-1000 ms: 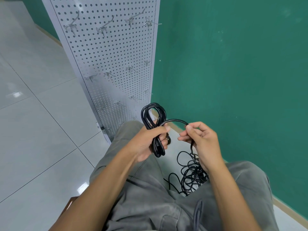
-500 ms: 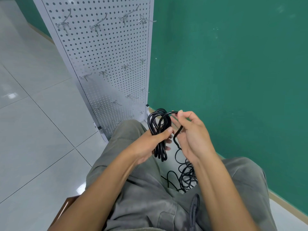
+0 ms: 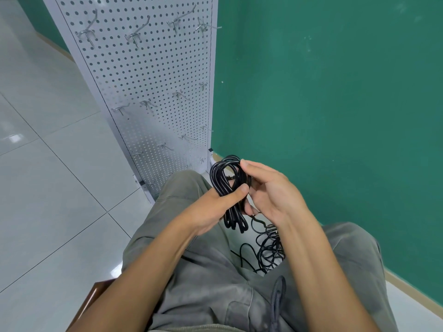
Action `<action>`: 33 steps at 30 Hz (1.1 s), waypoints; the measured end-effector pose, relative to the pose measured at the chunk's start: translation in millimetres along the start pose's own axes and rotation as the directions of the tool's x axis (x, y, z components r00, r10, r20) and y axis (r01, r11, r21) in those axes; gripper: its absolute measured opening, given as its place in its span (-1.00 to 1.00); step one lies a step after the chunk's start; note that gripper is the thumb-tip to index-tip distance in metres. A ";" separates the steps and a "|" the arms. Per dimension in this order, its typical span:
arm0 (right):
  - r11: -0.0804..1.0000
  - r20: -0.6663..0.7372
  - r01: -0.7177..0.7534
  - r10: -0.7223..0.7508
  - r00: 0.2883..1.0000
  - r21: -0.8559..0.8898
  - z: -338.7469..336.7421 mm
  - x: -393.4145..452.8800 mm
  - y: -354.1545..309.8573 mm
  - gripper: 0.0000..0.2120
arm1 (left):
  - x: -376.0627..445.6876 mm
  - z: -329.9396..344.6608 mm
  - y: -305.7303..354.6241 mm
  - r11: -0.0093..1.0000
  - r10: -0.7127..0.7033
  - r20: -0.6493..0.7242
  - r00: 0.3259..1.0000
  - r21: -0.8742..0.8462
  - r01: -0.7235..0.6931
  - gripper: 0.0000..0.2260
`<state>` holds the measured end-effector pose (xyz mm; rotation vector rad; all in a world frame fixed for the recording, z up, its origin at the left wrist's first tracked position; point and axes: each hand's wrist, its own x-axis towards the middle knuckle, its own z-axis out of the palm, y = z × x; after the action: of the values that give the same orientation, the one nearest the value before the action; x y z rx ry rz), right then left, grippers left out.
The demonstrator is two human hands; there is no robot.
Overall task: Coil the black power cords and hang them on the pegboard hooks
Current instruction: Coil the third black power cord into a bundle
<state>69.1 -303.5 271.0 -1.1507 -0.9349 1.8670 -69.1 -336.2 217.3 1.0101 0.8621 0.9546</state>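
Left hand point(image 3: 211, 207) is closed around the coiled cord point(image 3: 227, 185), thumb pressed across the loops, bundle upright over the knees. Right hand point(image 3: 268, 190) is half curled against the coil's right side, fingertips on the top loop; can't tell whether it actually grips a strand. Loose cord point(image 3: 268, 248) trails down to a tangle on the floor between the legs. Pegboard point(image 3: 153, 92) stands just ahead against the green wall, hooks point(image 3: 136, 35) bare.
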 end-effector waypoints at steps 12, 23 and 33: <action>0.997 0.111 0.080 -0.077 0.991 -0.023 -10.4 23.2 21.7 -0.47 | 3.1 0.8 3.1 0.998 0.043 -0.090 0.995 -0.048 -0.048 -0.74; 0.679 0.047 0.027 0.011 0.999 -0.734 -54.1 26.0 76.5 -0.62 | 8.6 -22.2 22.3 0.860 -0.013 -0.485 0.874 -0.451 -0.237 -0.69; 0.588 -0.038 0.088 -0.198 0.979 -0.804 -73.9 41.3 97.4 -0.84 | 35.9 -38.7 25.3 0.759 -0.139 -0.722 0.678 -0.517 -0.395 -0.77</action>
<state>103.3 -298.0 146.6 -1.6115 -1.8421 1.1866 -98.0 -285.8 224.5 0.0307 0.9909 1.7072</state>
